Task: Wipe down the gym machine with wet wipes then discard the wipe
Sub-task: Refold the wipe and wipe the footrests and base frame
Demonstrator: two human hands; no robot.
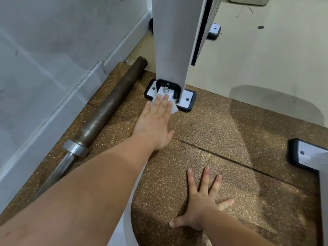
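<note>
Now a wipe [174, 108] is being pressed onto the far-edge foot [187, 99] by the flat left hand [154, 125], the mat [248, 139] by the splayed right hand [200, 206].

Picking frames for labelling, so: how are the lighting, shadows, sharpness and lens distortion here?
Head view: soft, even light, no glare; a broad shadow crosses the rubber mat and pale floor at right; the left hand and wet wipe on the base plate look fairly sharp; the wide-angle lens flares the upright post upward.
</note>
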